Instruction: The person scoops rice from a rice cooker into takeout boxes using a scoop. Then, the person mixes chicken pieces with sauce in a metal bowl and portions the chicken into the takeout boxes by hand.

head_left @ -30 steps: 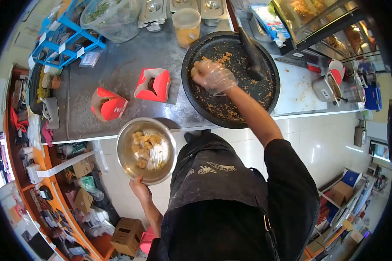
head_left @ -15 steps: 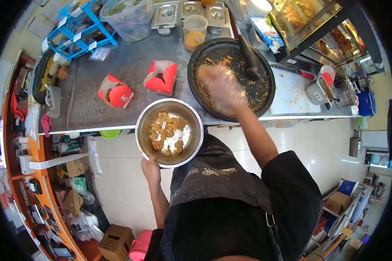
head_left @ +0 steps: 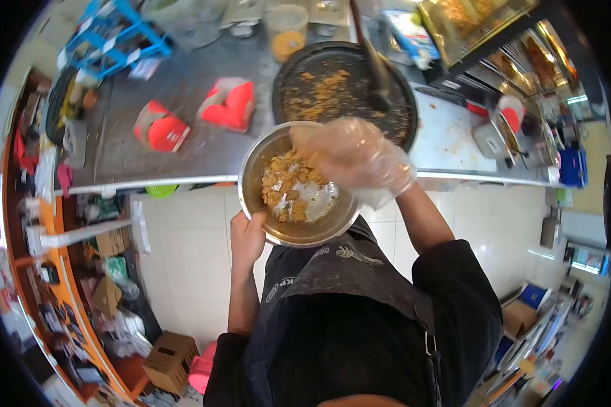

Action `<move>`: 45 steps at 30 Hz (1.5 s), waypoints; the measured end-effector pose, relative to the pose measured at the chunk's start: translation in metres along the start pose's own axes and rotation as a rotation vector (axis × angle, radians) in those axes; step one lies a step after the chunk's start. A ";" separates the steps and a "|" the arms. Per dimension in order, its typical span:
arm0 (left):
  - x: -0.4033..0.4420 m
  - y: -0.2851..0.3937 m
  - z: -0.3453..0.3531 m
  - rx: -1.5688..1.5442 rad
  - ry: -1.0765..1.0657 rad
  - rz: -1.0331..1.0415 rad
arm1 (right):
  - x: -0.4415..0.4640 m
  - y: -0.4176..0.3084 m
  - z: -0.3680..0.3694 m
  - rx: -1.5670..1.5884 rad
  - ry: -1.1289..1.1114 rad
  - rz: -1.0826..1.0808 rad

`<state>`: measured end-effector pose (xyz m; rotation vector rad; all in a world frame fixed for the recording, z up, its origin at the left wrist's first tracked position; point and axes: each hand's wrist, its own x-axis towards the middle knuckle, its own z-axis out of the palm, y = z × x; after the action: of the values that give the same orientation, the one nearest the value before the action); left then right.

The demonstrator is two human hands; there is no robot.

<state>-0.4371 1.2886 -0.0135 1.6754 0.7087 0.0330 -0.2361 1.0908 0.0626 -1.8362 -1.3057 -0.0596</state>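
Bowl (head_left: 252,180) of steel, lumpy food (head_left: 288,186) inside, overlapping the tabletop's (head_left: 163,81) front edge and the black pan (head_left: 404,102) from here! Left hand (head_left: 247,237) grips its near-left rim, thumb on top; gloved right hand (head_left: 360,159) over the right rim, blurred, its opening and any hold I can't tell. Red boxes (head_left: 228,105) sit back from the edge, a gap between them and the bowl.

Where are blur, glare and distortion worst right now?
Head view: right hand and crumbs in the pan look smeared; head view: glare whitens spots inside the bowl; head view: fisheye bends the orange shelf, corners black.
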 end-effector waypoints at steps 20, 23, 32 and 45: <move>0.061 0.045 0.454 -0.019 -0.545 -0.129 | -0.368 0.164 -0.413 -0.983 0.088 0.877; 0.053 0.079 0.456 0.192 -0.509 -0.181 | -0.382 0.188 -0.405 -0.986 0.077 0.799; 0.060 0.159 0.487 0.552 -0.285 0.513 | -0.345 0.153 -0.434 -1.267 -0.213 0.604; 0.101 0.148 0.629 0.161 -0.609 0.579 | -0.407 0.227 -0.405 -0.458 0.073 0.777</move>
<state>-0.0413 0.7710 -0.0707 1.8629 -0.2430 -0.1237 -0.0728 0.5009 -0.0173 -2.5915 -0.4730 -0.0057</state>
